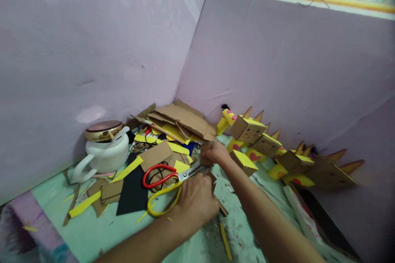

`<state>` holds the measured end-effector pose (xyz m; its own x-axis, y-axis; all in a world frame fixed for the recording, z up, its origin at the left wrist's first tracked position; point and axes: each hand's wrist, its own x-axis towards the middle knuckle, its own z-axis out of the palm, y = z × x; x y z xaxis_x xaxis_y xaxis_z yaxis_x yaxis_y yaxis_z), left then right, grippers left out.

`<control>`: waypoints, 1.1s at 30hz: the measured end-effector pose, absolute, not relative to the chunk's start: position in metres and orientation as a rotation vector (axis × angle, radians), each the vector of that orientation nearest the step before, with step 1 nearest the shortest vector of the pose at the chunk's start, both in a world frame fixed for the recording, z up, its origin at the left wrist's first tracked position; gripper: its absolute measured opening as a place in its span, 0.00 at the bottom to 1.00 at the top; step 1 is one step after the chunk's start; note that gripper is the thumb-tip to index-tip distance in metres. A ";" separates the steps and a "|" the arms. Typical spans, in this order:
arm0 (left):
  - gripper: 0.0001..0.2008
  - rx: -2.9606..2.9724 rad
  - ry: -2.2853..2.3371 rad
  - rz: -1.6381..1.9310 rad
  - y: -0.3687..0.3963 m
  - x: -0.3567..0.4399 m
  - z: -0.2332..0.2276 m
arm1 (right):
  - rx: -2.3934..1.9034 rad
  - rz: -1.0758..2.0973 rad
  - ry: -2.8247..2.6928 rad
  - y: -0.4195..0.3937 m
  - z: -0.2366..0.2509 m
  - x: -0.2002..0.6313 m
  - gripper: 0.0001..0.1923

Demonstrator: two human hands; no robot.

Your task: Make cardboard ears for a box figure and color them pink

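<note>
My right hand (217,154) is closed, its fingers pinching a small brown cardboard piece (206,156). Just below it, my left hand (199,199) is curled with its back to me. Brown cardboard shows past its knuckles; whether this is the same piece is unclear, and the fingertips are hidden. Scissors (182,176) with one red and one yellow handle lie beside my left hand, which covers part of the yellow loop. Their blades point right, under the cardboard piece. A black sheet (133,189) and a flat cardboard rectangle (156,156) lie left of them.
Stacked cardboard (185,119) fills the back corner. A white handled pot (106,154) with a gold-rimmed lid and a spoon stands left. Spiked cardboard-box figures with yellow legs (248,129) line the right wall. A yellow strip (225,240) and scraps litter the green tablecloth (123,234).
</note>
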<state>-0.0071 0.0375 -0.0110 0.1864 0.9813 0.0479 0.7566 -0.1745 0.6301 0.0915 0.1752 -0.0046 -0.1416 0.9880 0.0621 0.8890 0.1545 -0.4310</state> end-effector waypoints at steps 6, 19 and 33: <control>0.06 1.897 1.687 0.773 0.052 -0.013 -0.018 | -1.708 0.835 -1.655 0.142 0.030 0.132 0.11; 0.11 1.506 1.518 1.481 0.080 -0.015 -0.011 | -1.135 1.276 -0.929 0.008 -0.004 0.174 0.17; 0.12 1.502 1.234 0.926 0.013 0.039 -0.007 | -1.098 1.349 -0.900 -0.023 -0.036 0.165 0.17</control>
